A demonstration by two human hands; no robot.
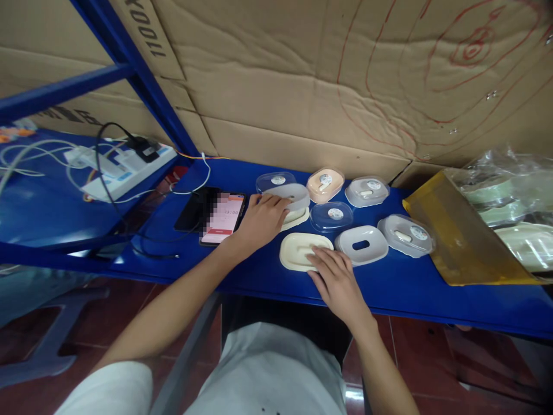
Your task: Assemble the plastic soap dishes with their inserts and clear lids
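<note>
Grip of right hand (334, 275) on cream oval dish (297, 251)

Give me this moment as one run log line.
Left hand: on grey dish | Right hand: on cream dish | Beside cream dish: slotted grey tray | Left: phone | Right: box, bagged dishes

Big brown cardboard (276, 86) stands behind a blue table (250, 276), and the floor (410, 351) has dark red tiles.
</note>
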